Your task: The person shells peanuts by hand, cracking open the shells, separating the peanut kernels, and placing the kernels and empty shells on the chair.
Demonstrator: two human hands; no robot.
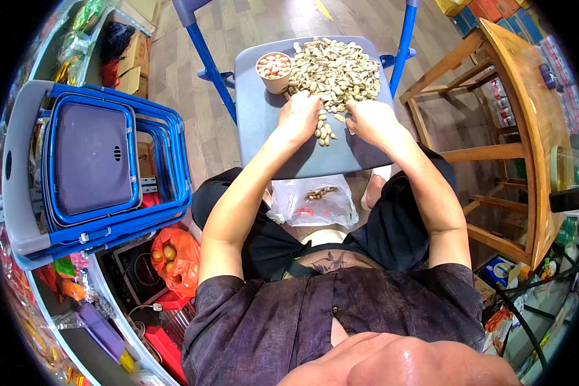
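Between the legs, below the seat's near edge: one white plastic bag (328, 214), a few brownish pieces contained, placed within easy reach of the lap. Above it: one grey-blue seat (328, 162), used as a work surface, its near strip left bare beneath the wrists. On it: one small group of unshelled peanuts (325, 135), set apart from the main heap and framed by both hands. Left hand (300, 117): fingers curled inward at the heap's near edge. Right hand (372, 121): bent toward the same spot, from the opposite side. Whether anything is gripped by either cannot be told, the fingertips being poorly shown. Beyond: one large peanut heap (338, 61), spread where both hands are served. Beside it, leftward: one upright cup (276, 83), filled with pinkish kernels (275, 64), kept just past the left hand.
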